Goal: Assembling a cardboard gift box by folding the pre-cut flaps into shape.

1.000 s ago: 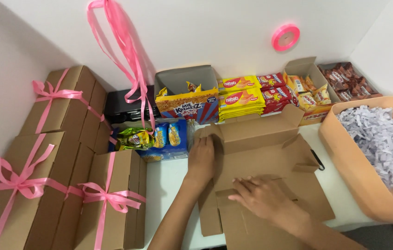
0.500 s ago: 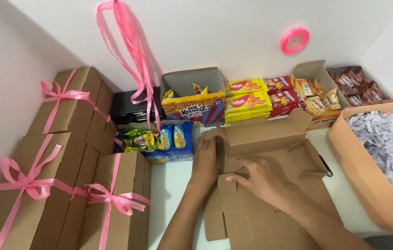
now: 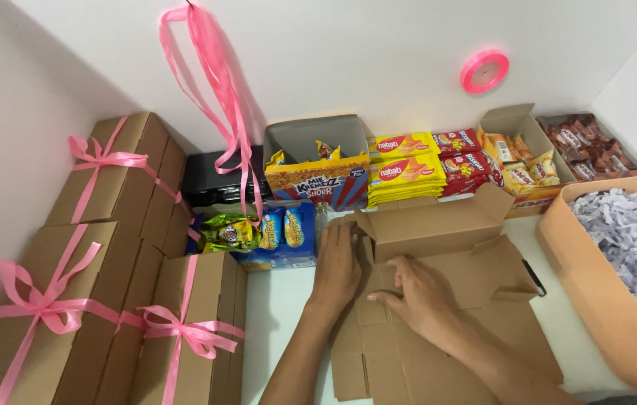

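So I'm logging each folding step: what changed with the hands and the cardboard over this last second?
The right hand slid from the lower flaps up toward the left hand, onto the flat cardboard box beside its folded-up back panel. That panel now stands more upright. The left hand stayed pressed flat on the box's left edge. Neither hand grips anything. The ribboned boxes, snack packs and shredded-paper bin stayed where they were.

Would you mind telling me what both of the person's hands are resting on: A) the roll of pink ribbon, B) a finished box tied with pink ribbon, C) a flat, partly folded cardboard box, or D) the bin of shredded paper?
C: the left hand and right hand both press flat on the unfolded cardboard box, one panel of which stands raised.
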